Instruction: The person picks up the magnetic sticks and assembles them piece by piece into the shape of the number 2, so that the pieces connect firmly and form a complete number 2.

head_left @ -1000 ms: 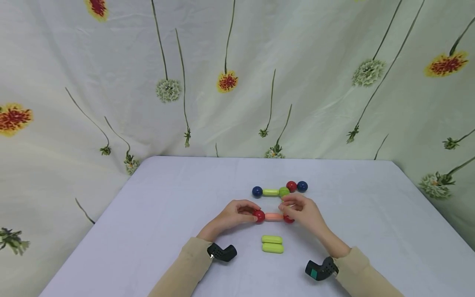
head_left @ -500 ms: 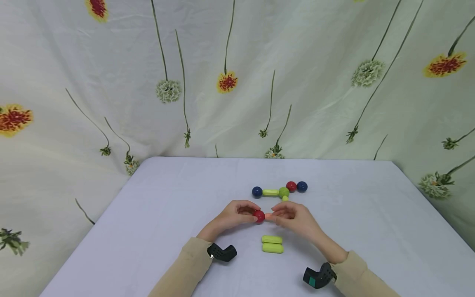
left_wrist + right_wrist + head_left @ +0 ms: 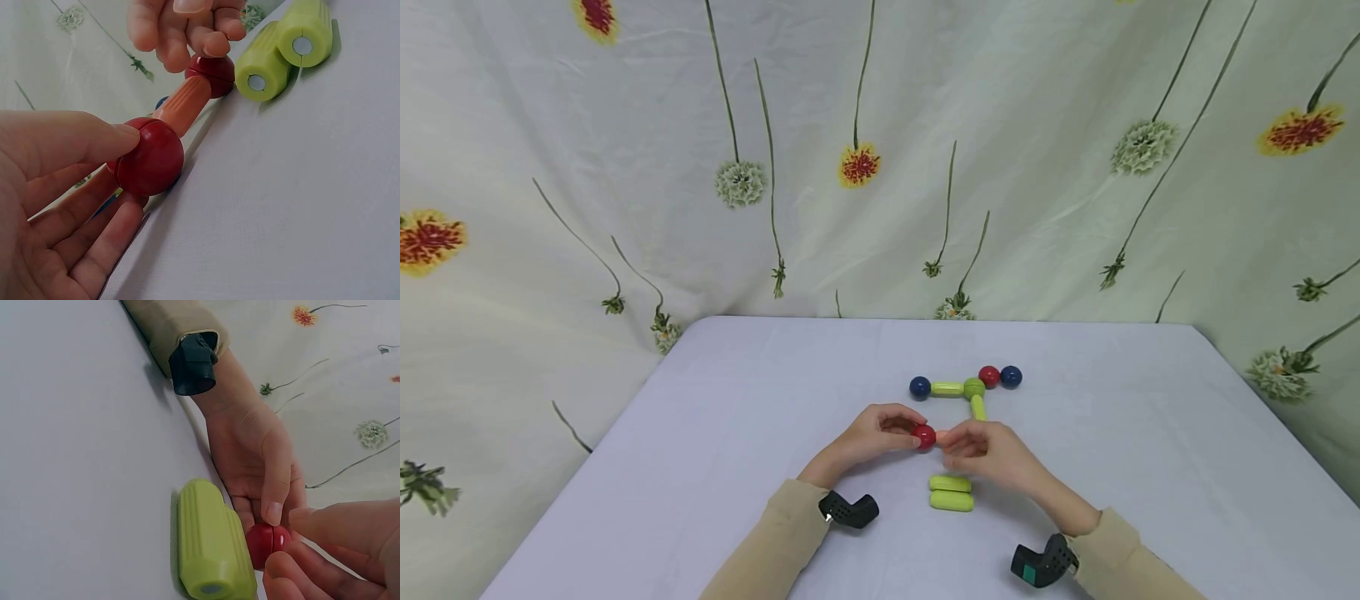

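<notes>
Head view: pale table (image 3: 820, 367), floral backdrop (image 3: 1022, 233).

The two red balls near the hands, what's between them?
An orange stick lies between the red ball in the left hand and the farther red ball; the left wrist view shows it.

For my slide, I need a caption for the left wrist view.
Left hand pinches a red ball at an orange stick's end, two green sticks nearby.

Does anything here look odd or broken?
Nothing looks broken or spilled: the red ball pinched by the left fingers and the paired green sticks look intact. Only the patterned cloth behind seems odd: its flowers point downward, as if hung upside down.
</notes>
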{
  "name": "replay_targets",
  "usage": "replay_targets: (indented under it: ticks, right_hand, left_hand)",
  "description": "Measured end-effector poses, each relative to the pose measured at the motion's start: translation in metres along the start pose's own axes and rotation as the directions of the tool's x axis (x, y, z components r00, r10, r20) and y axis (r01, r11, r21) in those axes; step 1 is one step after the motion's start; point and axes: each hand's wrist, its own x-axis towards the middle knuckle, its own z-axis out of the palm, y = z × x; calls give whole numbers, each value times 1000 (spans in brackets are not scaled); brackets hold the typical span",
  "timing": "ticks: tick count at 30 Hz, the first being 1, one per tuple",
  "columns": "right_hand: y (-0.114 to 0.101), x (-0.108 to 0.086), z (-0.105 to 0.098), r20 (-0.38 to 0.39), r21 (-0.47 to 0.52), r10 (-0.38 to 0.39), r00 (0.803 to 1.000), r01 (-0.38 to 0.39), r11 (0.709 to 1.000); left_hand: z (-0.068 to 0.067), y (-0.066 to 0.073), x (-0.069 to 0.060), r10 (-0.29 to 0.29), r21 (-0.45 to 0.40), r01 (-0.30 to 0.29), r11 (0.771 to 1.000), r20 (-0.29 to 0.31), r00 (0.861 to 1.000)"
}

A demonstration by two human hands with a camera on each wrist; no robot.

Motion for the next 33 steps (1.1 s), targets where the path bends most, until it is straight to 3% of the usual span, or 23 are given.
replay_targets:
  ticks: [16, 33]
  right_hand:
    - [8, 1, 8, 129, -53, 22, 991, -15, 998]
    - [6, -1, 12, 169, -51, 23, 985, -14, 999]
  left_hand:
    - [-1, 1, -1, -3, 18, 3, 1000, 7, 1000]
    - [0, 2, -1, 4, 10, -4, 1000, 1, 1000]
